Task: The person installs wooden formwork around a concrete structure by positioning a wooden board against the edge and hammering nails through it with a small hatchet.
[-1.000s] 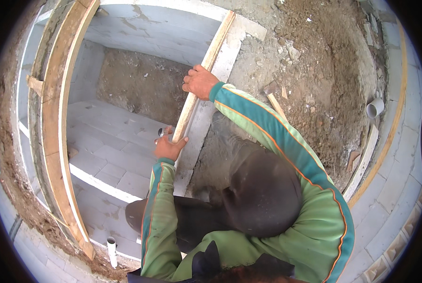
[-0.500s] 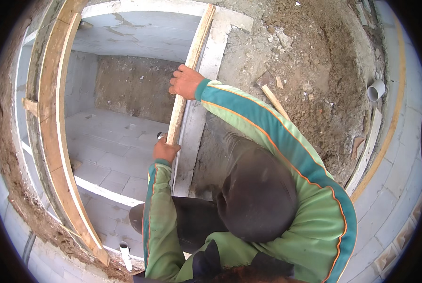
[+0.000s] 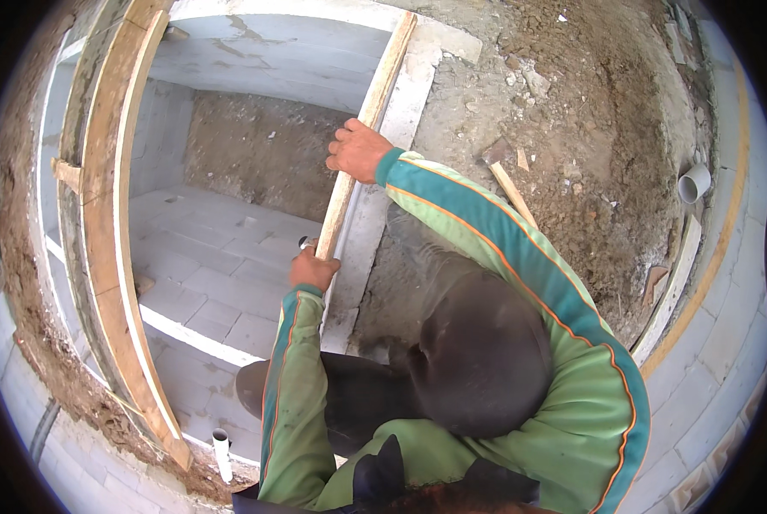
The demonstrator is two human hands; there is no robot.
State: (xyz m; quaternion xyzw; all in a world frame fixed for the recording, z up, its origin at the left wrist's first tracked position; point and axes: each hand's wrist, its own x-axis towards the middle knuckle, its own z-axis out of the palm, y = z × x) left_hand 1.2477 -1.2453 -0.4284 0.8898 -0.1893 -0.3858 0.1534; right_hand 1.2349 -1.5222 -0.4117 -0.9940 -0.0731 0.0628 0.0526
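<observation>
A long wooden batten (image 3: 390, 67) lies along the inner edge of a pale block wall (image 3: 411, 94), beside an open pit. My right hand (image 3: 359, 152) closes over the batten partway along, fingers curled down its pit side. Nearer to me, my left hand (image 3: 314, 267) grips the batten's near end, its thumb lying against the wood. A small white and dark round thing (image 3: 304, 242) shows just beyond the left fingers; I cannot tell whether the hand touches it. The batten's underside is hidden.
Wooden boards (image 3: 109, 248) span the pit's left side. A hammer-like tool with a wooden handle (image 3: 512, 194) lies on rubble to the right. White pipe stubs stand at the lower left (image 3: 222, 456) and far right (image 3: 694, 183). My bent knees (image 3: 482, 351) are beside the wall.
The view has shifted slightly, so most of the scene sits further right. Both hands keep their hold on the batten, with no clear movement along it.
</observation>
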